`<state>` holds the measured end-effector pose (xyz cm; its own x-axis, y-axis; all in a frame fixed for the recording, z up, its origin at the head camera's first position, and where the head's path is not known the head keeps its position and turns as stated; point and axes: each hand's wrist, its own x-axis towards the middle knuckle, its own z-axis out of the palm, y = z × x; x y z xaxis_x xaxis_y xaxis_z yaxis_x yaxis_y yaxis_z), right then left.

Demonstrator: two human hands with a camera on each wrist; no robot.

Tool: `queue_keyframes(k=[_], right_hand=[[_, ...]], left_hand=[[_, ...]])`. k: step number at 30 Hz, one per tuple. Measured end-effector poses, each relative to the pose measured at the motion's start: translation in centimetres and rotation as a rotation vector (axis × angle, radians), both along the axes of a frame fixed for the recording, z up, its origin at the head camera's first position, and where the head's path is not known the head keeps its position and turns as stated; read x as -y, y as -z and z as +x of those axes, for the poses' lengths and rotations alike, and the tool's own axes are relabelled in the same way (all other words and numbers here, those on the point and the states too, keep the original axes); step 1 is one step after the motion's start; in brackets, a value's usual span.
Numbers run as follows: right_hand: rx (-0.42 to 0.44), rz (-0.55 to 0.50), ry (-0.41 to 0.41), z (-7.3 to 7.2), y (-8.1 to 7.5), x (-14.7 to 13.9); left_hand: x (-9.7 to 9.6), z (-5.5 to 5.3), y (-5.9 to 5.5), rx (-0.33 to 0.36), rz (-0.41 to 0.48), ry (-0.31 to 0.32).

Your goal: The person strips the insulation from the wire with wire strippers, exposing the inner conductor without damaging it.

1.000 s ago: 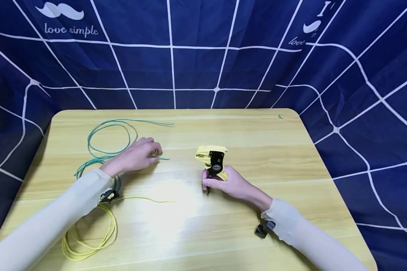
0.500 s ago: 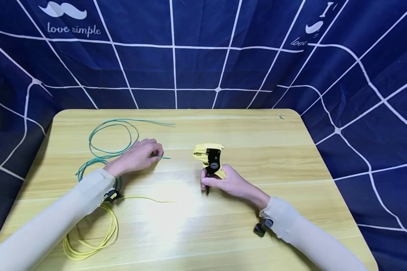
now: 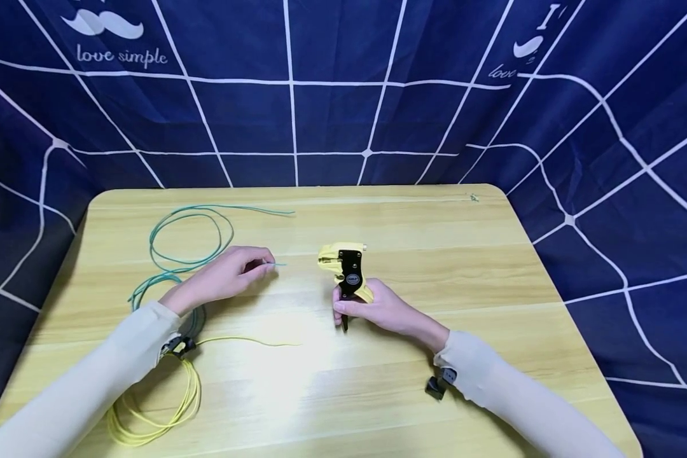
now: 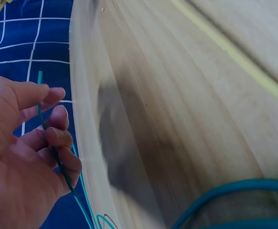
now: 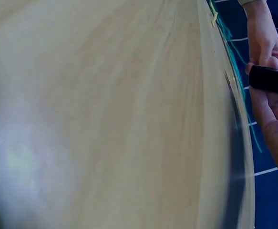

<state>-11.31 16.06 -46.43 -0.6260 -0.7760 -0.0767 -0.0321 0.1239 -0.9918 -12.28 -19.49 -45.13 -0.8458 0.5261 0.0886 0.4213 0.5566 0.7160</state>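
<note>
Gripping the tool (image 3: 352, 270), the right hand (image 3: 390, 310) curls its fingers round the black handle, while the left hand (image 3: 224, 275), well apart from it, pinches the green wire (image 4: 75, 194) near one end. By the look of it, getting both in hand is done, but bringing them together is not: the wire's tip (image 4: 40, 78), green to its end with no bare metal showing, pokes past the left fingers, short of the tool's mouth, which faces them. Beyond both grips hangs the cloth (image 3: 332, 117), dark blue and creased, gridded with white lines. Under them spreads the table (image 3: 446, 254), smooth, pale-grained and round-cornered. Slim green loops lie around and beyond the left grip; the yellow wire (image 3: 195, 389), coiled and unheld, lies nearer the person than that grip, one end straying rightward. Pistol-shaped, the tool looks hard, yellow with a black side plate. Far beyond the right grip, off to its right, sit greenish scraps (image 3: 474, 198), too tiny to make out.
</note>
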Motion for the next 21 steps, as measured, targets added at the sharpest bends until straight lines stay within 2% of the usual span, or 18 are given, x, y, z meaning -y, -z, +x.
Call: queue_keyframes(k=[7,16,21], right_hand=[[0.07,0.007,-0.019,0.2,0.2,1.0],[0.194,-0.015,-0.047,0.5,0.6,2.3],[0.221,-0.008,-0.061,0.4,0.9,2.8]], left_hand=[[0.2,0.6,-0.5,0.005,0.038,0.013],[0.3,1.1,-1.0,0.015,0.054,-0.003],[0.4,1.3,-1.2,0.0,0.072,0.001]])
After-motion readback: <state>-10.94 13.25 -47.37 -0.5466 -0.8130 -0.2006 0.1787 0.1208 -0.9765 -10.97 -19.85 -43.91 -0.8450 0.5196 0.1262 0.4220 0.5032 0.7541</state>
